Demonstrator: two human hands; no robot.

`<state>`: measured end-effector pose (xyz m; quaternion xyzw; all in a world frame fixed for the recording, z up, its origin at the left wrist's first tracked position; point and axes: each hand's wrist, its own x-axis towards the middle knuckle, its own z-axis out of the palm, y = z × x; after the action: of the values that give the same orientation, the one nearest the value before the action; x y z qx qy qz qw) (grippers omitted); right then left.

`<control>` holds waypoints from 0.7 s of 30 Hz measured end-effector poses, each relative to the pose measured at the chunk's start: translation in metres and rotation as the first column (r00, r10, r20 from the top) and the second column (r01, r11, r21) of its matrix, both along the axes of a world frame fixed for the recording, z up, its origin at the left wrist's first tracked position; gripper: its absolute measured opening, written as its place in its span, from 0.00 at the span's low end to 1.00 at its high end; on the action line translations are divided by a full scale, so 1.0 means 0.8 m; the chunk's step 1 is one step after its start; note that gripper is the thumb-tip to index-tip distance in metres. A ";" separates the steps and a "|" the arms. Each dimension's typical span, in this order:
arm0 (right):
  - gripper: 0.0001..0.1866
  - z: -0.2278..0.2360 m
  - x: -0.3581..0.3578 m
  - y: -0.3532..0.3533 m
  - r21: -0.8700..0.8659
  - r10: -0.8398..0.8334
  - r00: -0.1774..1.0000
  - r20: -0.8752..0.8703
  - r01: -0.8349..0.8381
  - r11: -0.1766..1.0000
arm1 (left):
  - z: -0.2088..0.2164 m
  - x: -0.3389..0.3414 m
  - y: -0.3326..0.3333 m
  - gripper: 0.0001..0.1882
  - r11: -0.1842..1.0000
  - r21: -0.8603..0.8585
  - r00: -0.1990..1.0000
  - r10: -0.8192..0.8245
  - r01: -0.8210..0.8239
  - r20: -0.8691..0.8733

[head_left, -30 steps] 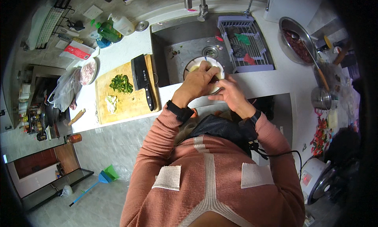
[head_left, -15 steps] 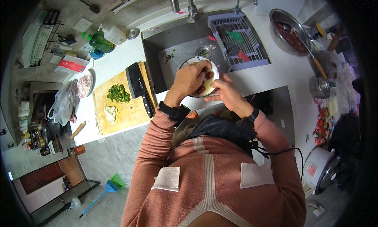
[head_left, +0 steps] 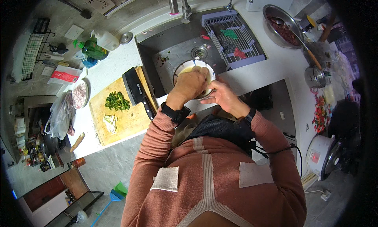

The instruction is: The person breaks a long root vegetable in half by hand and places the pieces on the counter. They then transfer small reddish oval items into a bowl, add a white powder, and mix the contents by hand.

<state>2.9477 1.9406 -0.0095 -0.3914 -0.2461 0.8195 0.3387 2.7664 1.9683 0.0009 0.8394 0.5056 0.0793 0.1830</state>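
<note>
The right grip (head_left: pixel 225 96) is closed on the near right edge of a white bowl (head_left: pixel 201 64), thumb at the rim; the left grip (head_left: pixel 192 84) is down inside the bowl, and whether its fingers are closed on anything cannot be told. The bowl is located over the near edge of the sink (head_left: pixel 175 53); whether it rests on that edge is hidden. Handling: judged light, rigid and glazed, therefore likely slippery when wet and liable to chip against the metal sink. Take hold at the rim, thumb above and fingers below, and keep it level, as pale liquid shows inside. Markings: the bowl rim bears short blue marks, with no writing visible. On the bench (head_left: pixel 114 65), the cleaver (head_left: pixel 135 86) carries a column of pale characters on its dark blade; the red-and-white packet (head_left: pixel 65 74) bears print too small to read.
</note>
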 end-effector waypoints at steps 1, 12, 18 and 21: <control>0.24 0.001 -0.003 -0.001 0.000 0.000 1.000 0.020 0.000 1.000 | -0.001 -0.004 0.001 0.19 0.999 0.042 0.997 -0.010 0.014 -0.080; 0.25 0.004 -0.005 -0.007 0.010 -0.121 0.992 0.039 0.121 0.993 | 0.031 -0.062 0.016 0.21 0.987 -0.074 0.826 -0.080 0.145 0.558; 0.24 0.015 0.007 -0.004 0.007 -0.078 0.997 0.028 0.078 0.997 | 0.025 -0.019 -0.010 0.30 0.985 0.113 0.977 -0.148 0.131 0.155; 0.23 0.019 0.011 0.001 0.016 -0.033 0.999 0.023 0.033 0.999 | 0.018 -0.004 -0.005 0.23 0.999 0.024 0.982 -0.032 0.028 0.186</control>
<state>2.9561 1.9411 0.0058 -0.4023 -0.2498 0.8073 0.3522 2.7632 1.9644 0.0149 0.8376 0.4729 0.1599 0.2217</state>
